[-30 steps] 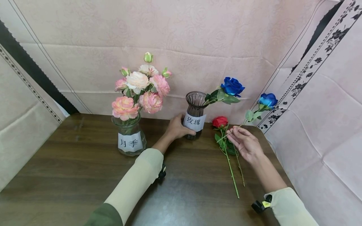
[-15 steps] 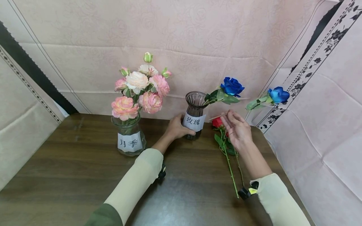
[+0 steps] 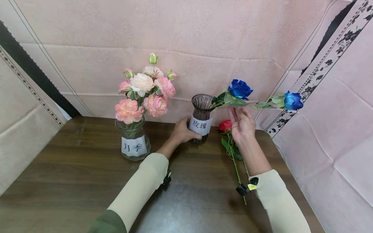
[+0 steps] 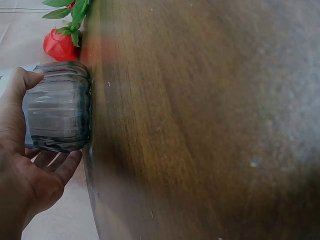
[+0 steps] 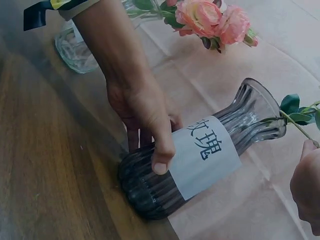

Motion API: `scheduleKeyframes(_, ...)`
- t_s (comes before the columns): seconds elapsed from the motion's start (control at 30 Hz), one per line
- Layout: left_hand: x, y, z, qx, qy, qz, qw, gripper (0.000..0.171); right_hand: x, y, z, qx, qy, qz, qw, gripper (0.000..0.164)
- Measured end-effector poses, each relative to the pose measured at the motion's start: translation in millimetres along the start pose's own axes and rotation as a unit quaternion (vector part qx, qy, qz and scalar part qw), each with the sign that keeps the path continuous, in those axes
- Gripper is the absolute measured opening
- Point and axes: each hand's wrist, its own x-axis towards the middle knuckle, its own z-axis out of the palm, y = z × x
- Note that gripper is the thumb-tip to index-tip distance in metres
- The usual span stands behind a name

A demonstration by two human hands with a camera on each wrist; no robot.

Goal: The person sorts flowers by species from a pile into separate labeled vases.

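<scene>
My left hand (image 3: pixel 182 132) grips the lower part of a dark ribbed glass vase (image 3: pixel 202 111), its thumb across the front by the white label. One blue rose (image 3: pixel 240 89) leans out of this vase to the right. My right hand (image 3: pixel 243 127) pinches a second blue rose (image 3: pixel 293 101) by its stem, the bloom pointing right. In the right wrist view, a thin stem runs from the right hand (image 5: pixel 307 185) to the mouth of the vase (image 5: pixel 250 110). The right forearm partly covers a red rose (image 3: pixel 225 126) and stems lying on the table.
To the left stands a clear glass vase (image 3: pixel 135 147) with a white label, holding pink and cream flowers (image 3: pixel 141 84). The brown wooden table (image 3: pixel 73 181) ends at a pale curtain (image 3: pixel 198 32) behind both vases.
My right hand has moved left and up, toward the dark vase, and the blue rose in it has tipped over to the right. The left hand keeps its grip in place.
</scene>
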Motion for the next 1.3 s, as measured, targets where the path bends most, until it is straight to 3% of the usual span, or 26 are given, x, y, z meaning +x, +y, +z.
scheduleKeyframes(0.13, 0.6, 0.4, 0.0, 0.001, -0.002, 0.0, 1.0, 0.083, 2, 4, 3, 0.009, 0.004, -0.009, 1.0, 0.023)
scheduleKeyframes(0.27, 1.0, 0.1, 0.3, 0.002, -0.002, 0.001, 1.0, 0.084, 4, 7, 5, 0.019, 0.001, -0.03, 0.999, 0.016)
scheduleKeyframes(0.4, 0.2, 0.7, -0.6, -0.002, 0.002, 0.004, 1.0, 0.084, 6, 15, 9, -0.004, -0.007, -0.057, 0.998, 0.016)
scheduleKeyframes(0.57, -0.6, 1.2, -1.5, -0.003, 0.004, 0.003, 1.0, 0.084, 5, 30, 15, -0.075, -0.037, -0.1, 0.991, 0.013)
scheduleKeyframes(0.73, -1.1, 1.5, -1.0, -0.001, 0.004, 0.003, 1.0, 0.083, 3, 41, 19, -0.191, -0.049, -0.147, 0.969, 0.009)
scheduleKeyframes(0.9, 0.1, 1.0, 0.2, -0.001, 0.001, 0.003, 1.0, 0.083, -1, 45, 21, -0.305, -0.054, -0.178, 0.934, 0.016)
scheduleKeyframes(1.0, 1.4, 0.2, 0.6, 0.0, -0.001, 0.001, 1.0, 0.083, -2, 47, 22, -0.371, -0.059, -0.207, 0.903, 0.021)
scheduleKeyframes(1.3, 2.4, -2.1, 1.0, 0.001, 0.0, -0.002, 1.0, 0.081, -3, 50, 19, -0.559, -0.051, -0.295, 0.773, 0.031)
